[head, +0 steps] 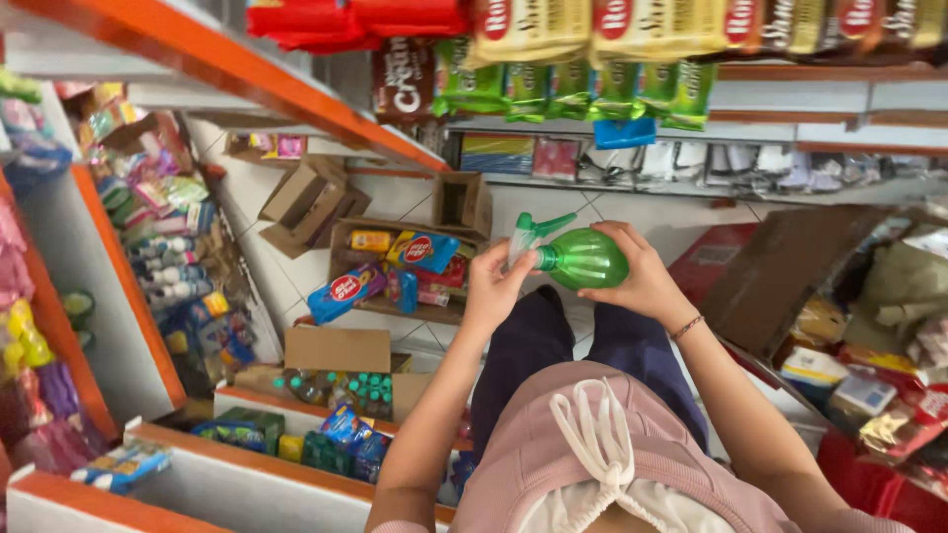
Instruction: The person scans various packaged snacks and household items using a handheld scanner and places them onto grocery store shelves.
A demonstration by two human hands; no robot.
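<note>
The person stands in a narrow shop aisle, looking down past a pink hooded top with white drawstrings [597, 444] and dark trousers. Both arms reach forward at waist height. The right hand [640, 276] wraps the round body of a green spray bottle [583, 259], which lies on its side so that its nozzle end points left; this grip is closed around the bottle from behind and bears its weight. The left hand [494, 286] meets it at the pale spray head [528, 235], fingers pinched on the trigger part, as if steadying or turning it.

Beyond the hands, on the tiled floor, an open cardboard box [395, 266] holds bright snack packets, with empty cartons [311, 202] further off. Nearer the left knee, another carton holds small green-capped bottles [360, 393]. Orange-edged shelves [237, 74] flank the aisle, stacked with goods within arm's reach.
</note>
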